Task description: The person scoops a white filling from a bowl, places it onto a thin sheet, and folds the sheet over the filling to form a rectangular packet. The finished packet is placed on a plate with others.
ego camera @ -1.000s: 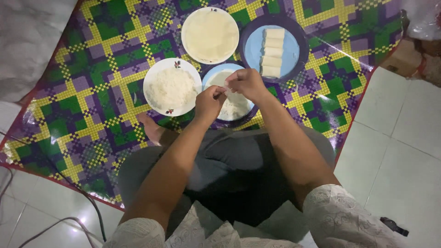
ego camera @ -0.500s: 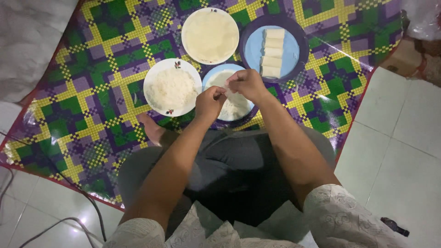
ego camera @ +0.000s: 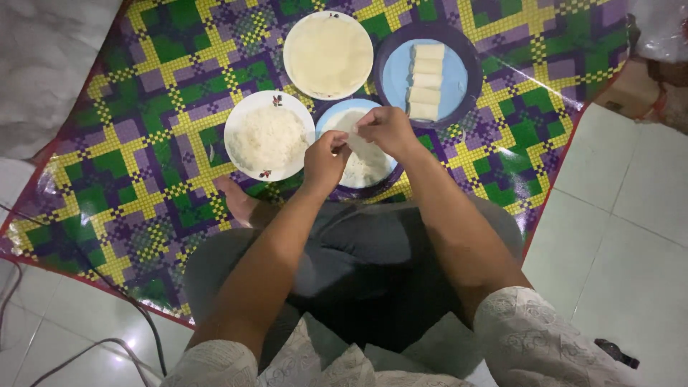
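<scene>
I sit cross-legged on a patterned mat. My left hand [ego camera: 325,159] and my right hand [ego camera: 387,130] meet over a small blue plate [ego camera: 337,115], both pinching a thin pale wrapper sheet [ego camera: 362,147] that lies on it with white filling underneath. A white plate of shredded white filling [ego camera: 269,136] sits just left of my left hand. Beyond the hands stand a white plate of stacked round wrappers [ego camera: 328,54] and a dark blue plate [ego camera: 459,54] with several finished pale rolls [ego camera: 425,81].
The plaid purple, green and yellow mat [ego camera: 129,158] covers a white tiled floor [ego camera: 631,236]. A cardboard box [ego camera: 631,89] sits at the right edge. Cables [ego camera: 79,351] trail at the lower left. My bare foot [ego camera: 236,201] rests near the filling plate.
</scene>
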